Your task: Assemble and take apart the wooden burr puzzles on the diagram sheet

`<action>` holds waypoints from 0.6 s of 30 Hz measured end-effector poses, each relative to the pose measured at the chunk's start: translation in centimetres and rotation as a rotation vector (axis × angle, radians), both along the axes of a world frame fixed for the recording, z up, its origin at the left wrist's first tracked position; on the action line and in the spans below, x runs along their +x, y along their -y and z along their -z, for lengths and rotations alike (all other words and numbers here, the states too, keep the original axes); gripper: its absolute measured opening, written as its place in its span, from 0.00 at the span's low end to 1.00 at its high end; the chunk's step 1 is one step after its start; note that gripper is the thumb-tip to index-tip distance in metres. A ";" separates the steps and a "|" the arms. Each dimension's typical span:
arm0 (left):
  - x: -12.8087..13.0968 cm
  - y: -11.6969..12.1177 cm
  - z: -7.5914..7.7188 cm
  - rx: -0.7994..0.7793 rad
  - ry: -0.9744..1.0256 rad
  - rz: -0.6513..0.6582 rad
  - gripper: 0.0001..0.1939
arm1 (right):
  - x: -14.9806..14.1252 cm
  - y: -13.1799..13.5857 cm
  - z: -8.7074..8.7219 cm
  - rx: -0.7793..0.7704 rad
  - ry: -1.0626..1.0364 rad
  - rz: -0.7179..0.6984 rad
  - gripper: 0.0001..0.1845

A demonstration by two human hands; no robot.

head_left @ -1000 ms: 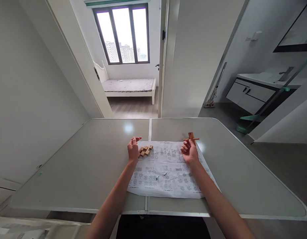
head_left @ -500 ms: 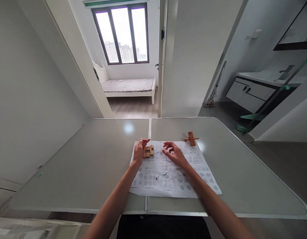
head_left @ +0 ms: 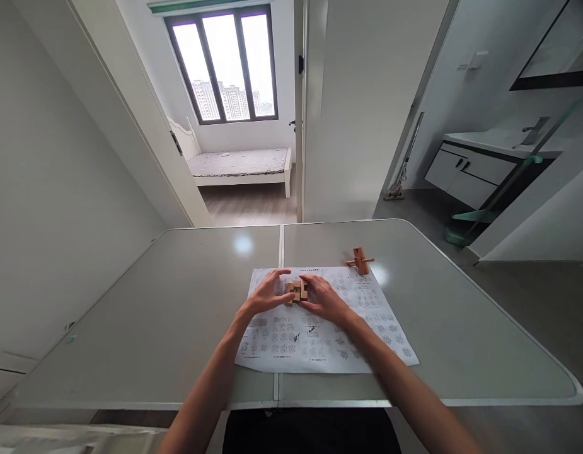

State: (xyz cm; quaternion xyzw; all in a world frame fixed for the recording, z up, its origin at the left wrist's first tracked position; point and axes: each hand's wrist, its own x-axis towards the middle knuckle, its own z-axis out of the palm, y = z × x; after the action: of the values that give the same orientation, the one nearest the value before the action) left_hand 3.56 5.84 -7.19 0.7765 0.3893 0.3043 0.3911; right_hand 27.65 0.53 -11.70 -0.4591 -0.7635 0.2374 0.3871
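Observation:
A small cluster of wooden puzzle blocks (head_left: 296,291) sits on a printed paper sheet (head_left: 319,328) in the middle of the grey table (head_left: 154,328). My left hand (head_left: 267,294) cups the cluster from the left and my right hand (head_left: 322,297) closes on it from the right, so both hands grip it together. Another wooden puzzle piece (head_left: 360,260), shaped like a cross, rests by the sheet's far right corner, away from both hands.
The table's far edge faces an open doorway to a room with a bed (head_left: 239,165) and a window (head_left: 222,63). A washbasin cabinet (head_left: 480,173) and a green mop (head_left: 475,217) stand at the right.
My right hand left the cross-shaped piece at the sheet's corner and moved left to the block cluster. My left hand slid the cluster toward the middle, and both hands now enclose it.

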 end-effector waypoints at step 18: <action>-0.6 0.2 -0.3 -0.200 0.211 0.111 0.36 | 0.8 0.0 -2.9 -0.419 -0.774 0.149 0.28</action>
State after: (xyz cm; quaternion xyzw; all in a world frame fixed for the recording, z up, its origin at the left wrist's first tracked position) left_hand 3.00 5.61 -6.92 0.7176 0.3311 0.3218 0.5213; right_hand 28.42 0.55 -8.82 -0.4587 -0.4627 0.5130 0.5589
